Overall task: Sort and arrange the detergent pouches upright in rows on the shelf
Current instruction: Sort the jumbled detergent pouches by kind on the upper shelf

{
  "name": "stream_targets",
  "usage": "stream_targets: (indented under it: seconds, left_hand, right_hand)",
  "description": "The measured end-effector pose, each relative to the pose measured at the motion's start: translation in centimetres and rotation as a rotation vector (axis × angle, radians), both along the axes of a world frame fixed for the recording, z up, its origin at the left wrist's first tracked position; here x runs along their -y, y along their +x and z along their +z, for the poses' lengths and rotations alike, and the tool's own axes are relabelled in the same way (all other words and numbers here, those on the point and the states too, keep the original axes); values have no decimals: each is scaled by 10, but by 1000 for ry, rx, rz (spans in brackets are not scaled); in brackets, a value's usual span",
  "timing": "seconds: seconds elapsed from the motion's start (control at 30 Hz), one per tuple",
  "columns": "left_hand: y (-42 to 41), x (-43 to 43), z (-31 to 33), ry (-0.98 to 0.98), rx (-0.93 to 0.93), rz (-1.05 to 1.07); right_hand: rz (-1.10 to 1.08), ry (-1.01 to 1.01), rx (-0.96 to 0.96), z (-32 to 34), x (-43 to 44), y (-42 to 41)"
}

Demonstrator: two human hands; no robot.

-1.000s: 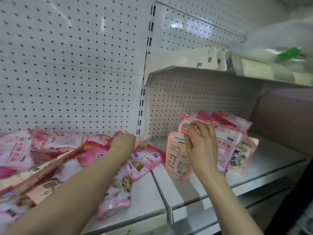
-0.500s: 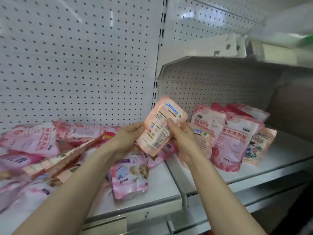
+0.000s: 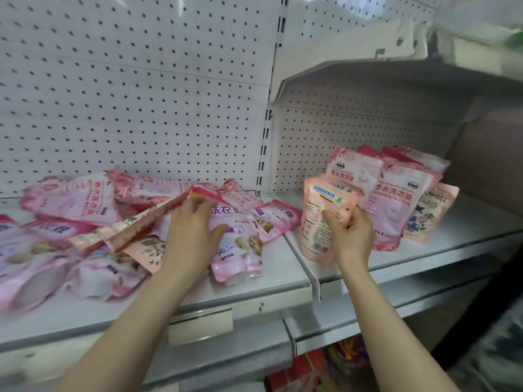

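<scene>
A loose heap of pink pouches (image 3: 70, 199) lies flat and overlapping across the left part of the shelf (image 3: 254, 290), from its left edge back to the pegboard wall (image 3: 141, 94). The left hand (image 3: 192, 233) rests on the heap's right side, its grip wide, fingers spread over the pouches and thumb on a pink cartoon pouch (image 3: 240, 250) that lies flat near the front edge. Just right of the divider (image 3: 311, 275), a peach pouch (image 3: 319, 222) stands upright near the front edge, back label toward the camera. The right hand (image 3: 352, 236) holds it, the grip pinching its right side below the top. Behind and to the right, touching one another, a cluster of standing pouches (image 3: 396, 205) faces forward mid-shelf under the upper shelf (image 3: 396, 75).
</scene>
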State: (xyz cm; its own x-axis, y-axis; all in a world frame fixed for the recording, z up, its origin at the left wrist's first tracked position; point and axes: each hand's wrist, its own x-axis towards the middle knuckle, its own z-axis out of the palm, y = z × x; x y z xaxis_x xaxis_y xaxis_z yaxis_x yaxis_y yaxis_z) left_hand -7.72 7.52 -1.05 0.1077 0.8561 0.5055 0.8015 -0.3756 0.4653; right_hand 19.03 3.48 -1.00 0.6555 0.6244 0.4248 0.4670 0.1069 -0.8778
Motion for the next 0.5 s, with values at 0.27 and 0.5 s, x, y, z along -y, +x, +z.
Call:
stream_targets:
  seconds: [0.27, 0.5]
  left_hand:
    - [16, 1, 20, -212, 66, 202]
    - [31, -7, 38, -227, 285, 242]
  right_hand:
    - [55, 149, 119, 17, 17, -1]
    - [96, 11, 505, 37, 17, 28]
